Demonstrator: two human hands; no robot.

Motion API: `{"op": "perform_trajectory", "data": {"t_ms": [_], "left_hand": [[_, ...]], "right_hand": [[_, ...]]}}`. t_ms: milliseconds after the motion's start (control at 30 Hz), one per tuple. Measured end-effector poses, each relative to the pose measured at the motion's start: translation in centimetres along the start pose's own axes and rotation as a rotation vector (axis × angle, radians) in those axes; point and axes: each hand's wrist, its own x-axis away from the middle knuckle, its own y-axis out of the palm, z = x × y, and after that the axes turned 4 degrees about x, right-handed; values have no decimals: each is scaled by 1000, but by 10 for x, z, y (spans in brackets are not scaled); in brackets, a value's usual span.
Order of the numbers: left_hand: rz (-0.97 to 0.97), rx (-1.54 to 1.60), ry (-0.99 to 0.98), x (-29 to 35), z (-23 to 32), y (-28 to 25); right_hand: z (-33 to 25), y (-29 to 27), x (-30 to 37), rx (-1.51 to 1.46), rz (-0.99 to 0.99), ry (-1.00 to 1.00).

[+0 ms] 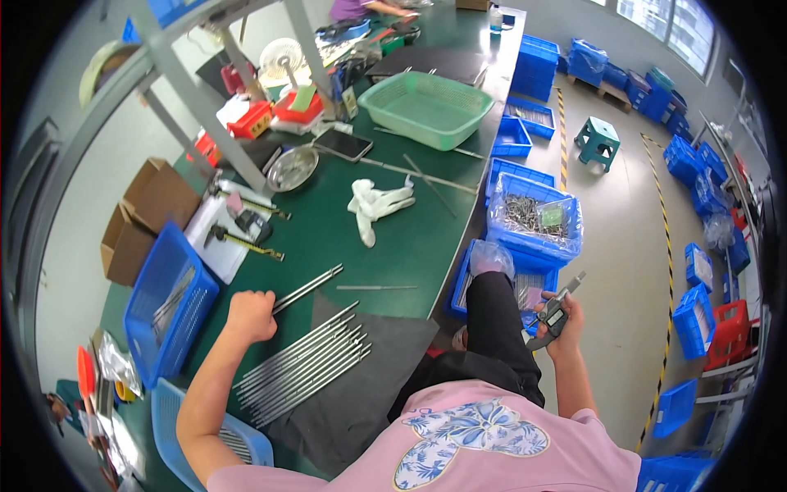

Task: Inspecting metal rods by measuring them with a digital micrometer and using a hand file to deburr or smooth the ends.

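Left hand (250,316) — closed in a fist around one end of a thin metal rod (307,289), whose long axis runs diagonally across the green bench (328,238), its free end pointing up and to the right, away from the person. Just below the rod, a row of similar rods (303,367) lies parallel to it on a dark mat (385,344) (their near ends toward the fist). Right hand (561,324) — well to the right of the rod, off the bench edge above the floor, fingers wrapped around a digital caliper (557,310) whose beam tilts up and right. Left of the rod: a blue basket (168,303).
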Motion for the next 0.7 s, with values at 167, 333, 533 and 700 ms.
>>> {"op": "perform_trajectory", "data": {"t_ms": [167, 333, 533, 700], "left_hand": [[-42, -45, 117, -23, 1, -6], [-38, -37, 62, -9, -18, 4], [184, 1, 50, -31, -26, -17], [767, 242, -169, 8, -36, -59]], "right_hand": [[-5, -26, -1, -55, 76, -34], [4, -30, -19, -90, 57, 9], [1, -62, -4, -194, 168, 0], [5, -29, -20, -195, 91, 0]]}}
